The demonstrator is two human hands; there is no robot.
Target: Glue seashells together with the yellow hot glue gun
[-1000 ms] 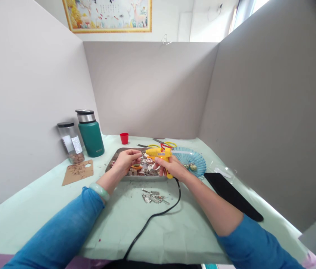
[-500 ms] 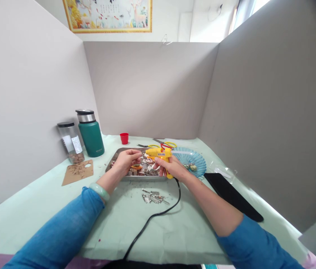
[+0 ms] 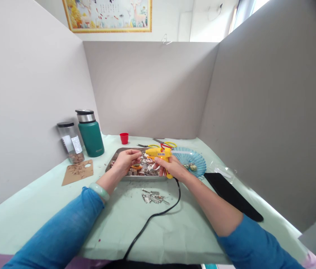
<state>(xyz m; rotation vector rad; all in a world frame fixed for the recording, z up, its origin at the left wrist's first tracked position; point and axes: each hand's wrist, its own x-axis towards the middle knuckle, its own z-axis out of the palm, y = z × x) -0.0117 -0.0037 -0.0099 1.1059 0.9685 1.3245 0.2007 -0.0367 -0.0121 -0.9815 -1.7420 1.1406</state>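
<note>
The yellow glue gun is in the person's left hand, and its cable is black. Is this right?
Not quite: the head view shows the yellow glue gun in the right hand, not the left; its cable is black.

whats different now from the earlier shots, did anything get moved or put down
Nothing visibly changed. The right hand still grips the yellow glue gun, its nozzle towards the left hand. The metal tray, silver metal pieces and green bottle stayed put.
</note>
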